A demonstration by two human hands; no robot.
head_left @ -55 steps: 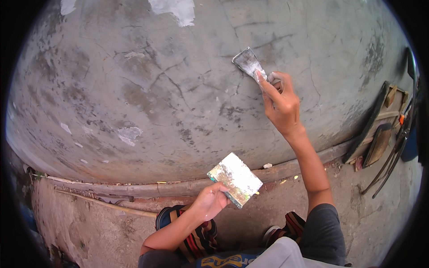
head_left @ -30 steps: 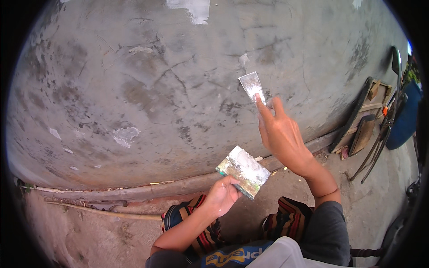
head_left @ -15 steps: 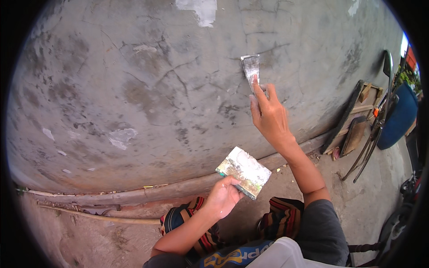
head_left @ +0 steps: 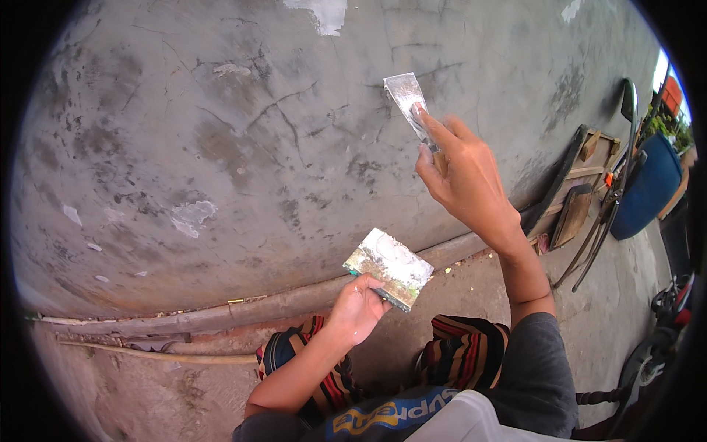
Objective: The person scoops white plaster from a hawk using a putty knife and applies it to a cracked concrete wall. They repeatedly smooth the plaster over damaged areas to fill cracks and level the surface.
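Note:
My right hand is closed round the handle of a putty knife, its forefinger stretched along the metal blade. The blade is smeared with white and lies over the cracked grey wall; whether it touches the wall I cannot tell. Lower down, my left hand grips the near edge of a small flat rectangular board, thumb on top. White putty covers much of the board's upper face, and its near side is stained brownish. White patches of filler show on the wall.
Along the wall's foot runs a low concrete ledge, with a long stick on the ground. At the right, a wooden frame leans on the wall beside a blue chair with metal legs. A motorbike part is at the lower right.
My right hand has turned, tilting the putty knife so its blade points more to the upper left. The view has shifted slightly; my left hand still holds the board.

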